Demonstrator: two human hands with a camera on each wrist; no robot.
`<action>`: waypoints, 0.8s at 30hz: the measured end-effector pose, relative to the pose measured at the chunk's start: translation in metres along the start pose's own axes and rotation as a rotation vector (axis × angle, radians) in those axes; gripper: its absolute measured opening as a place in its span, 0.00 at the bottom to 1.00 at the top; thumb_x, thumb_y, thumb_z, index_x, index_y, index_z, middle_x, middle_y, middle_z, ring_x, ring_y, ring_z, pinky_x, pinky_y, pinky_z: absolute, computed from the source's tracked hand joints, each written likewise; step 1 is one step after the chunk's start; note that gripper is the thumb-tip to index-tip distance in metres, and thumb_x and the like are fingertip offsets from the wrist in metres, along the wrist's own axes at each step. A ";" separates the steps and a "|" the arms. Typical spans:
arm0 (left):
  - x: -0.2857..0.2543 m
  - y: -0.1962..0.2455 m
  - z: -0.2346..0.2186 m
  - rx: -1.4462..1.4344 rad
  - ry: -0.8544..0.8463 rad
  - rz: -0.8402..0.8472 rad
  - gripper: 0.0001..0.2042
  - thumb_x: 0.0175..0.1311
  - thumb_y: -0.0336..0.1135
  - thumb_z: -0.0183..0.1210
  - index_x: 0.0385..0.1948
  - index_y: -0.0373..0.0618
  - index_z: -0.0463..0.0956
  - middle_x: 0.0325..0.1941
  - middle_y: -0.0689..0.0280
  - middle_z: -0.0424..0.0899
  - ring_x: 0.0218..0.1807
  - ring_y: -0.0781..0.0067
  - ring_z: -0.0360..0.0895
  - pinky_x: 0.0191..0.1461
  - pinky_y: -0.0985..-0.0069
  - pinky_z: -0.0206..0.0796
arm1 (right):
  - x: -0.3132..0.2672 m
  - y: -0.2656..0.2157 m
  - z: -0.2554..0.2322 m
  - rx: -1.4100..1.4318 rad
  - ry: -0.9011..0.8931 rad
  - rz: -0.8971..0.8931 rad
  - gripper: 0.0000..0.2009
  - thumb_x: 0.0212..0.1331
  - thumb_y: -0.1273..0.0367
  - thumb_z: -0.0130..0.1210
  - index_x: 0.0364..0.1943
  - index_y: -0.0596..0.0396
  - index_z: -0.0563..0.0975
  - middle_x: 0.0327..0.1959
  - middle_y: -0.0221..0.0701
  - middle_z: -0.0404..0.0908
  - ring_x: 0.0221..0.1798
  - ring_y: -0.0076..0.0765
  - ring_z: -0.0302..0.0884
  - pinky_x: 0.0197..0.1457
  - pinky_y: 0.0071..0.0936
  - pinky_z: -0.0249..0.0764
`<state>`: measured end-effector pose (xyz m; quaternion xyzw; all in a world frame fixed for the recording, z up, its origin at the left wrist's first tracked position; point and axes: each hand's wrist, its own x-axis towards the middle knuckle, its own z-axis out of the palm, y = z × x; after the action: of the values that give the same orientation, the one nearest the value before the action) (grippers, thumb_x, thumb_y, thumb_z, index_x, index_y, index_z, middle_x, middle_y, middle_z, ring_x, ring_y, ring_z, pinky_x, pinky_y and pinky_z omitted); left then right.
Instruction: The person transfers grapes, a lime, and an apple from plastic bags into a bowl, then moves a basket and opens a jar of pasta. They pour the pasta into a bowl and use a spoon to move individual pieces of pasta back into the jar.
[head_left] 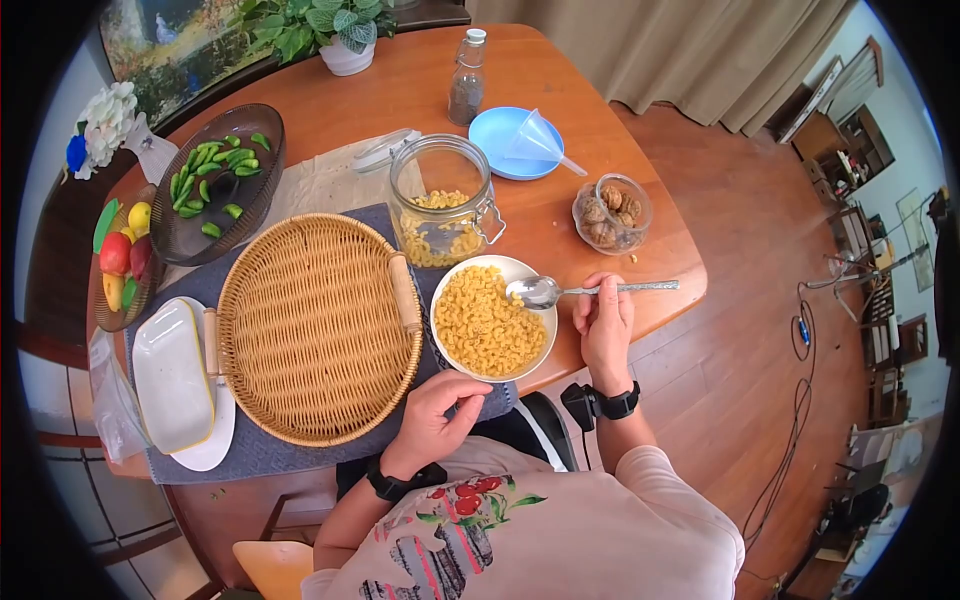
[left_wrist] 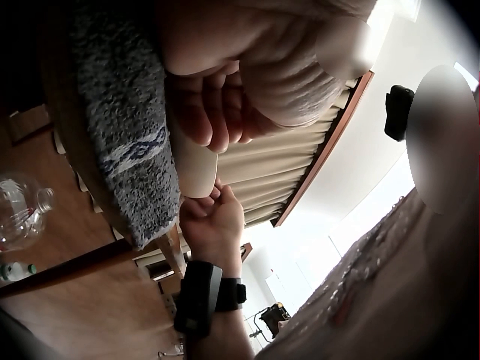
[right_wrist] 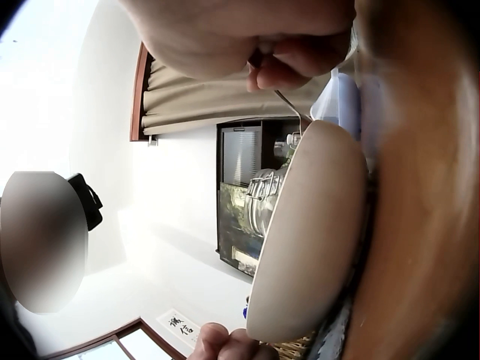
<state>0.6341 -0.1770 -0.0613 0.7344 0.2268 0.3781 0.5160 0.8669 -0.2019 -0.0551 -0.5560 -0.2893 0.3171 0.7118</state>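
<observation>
In the head view a white bowl point(head_left: 545, 345) of yellow elbow macaroni point(head_left: 485, 320) stands at the table's near edge. My right hand point(head_left: 606, 325) pinches the handle of a metal spoon point(head_left: 540, 292), whose head lies over the macaroni at the bowl's right rim. My left hand point(head_left: 438, 415) is at the bowl's near left side, fingers loosely bent, fingertips right at the rim and nothing in its grasp. The left wrist view shows those bent fingers point(left_wrist: 214, 112) in front of the bowl point(left_wrist: 193, 165). Behind the bowl, an open glass clip jar point(head_left: 440, 170) holds more macaroni.
A round wicker tray point(head_left: 320, 330) with wooden handles lies left of the bowl on a blue-grey cloth point(head_left: 260, 465). Beyond are a blue plate point(head_left: 490, 135) with a funnel point(head_left: 537, 138), a glass bowl of walnuts point(head_left: 612, 212), a bottle point(head_left: 467, 80) and a dish of green peppers point(head_left: 265, 180).
</observation>
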 end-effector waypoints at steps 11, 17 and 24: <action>0.001 0.002 -0.001 -0.002 0.004 0.028 0.06 0.54 0.21 0.54 0.33 0.38 0.75 0.29 0.62 0.77 0.28 0.75 0.74 0.32 0.82 0.66 | 0.011 -0.033 0.012 0.172 -0.022 -0.076 0.14 0.66 0.59 0.38 0.32 0.54 0.67 0.15 0.25 0.64 0.15 0.17 0.58 0.16 0.13 0.53; 0.001 0.001 0.000 -0.012 0.010 0.044 0.06 0.54 0.21 0.54 0.34 0.38 0.75 0.29 0.62 0.77 0.28 0.75 0.74 0.32 0.82 0.66 | 0.032 -0.065 0.045 0.211 -0.142 -0.246 0.11 0.66 0.61 0.38 0.34 0.53 0.68 0.18 0.27 0.70 0.15 0.16 0.63 0.16 0.11 0.57; 0.002 0.002 0.001 -0.022 0.045 0.042 0.06 0.53 0.20 0.54 0.32 0.38 0.76 0.27 0.63 0.77 0.26 0.77 0.73 0.30 0.82 0.64 | 0.036 -0.064 0.087 -0.002 -0.330 -0.401 0.11 0.66 0.64 0.39 0.42 0.56 0.69 0.27 0.27 0.74 0.20 0.13 0.64 0.20 0.09 0.59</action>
<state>0.6361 -0.1772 -0.0589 0.7246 0.2188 0.4078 0.5106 0.8319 -0.1326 0.0276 -0.4289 -0.5064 0.2557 0.7030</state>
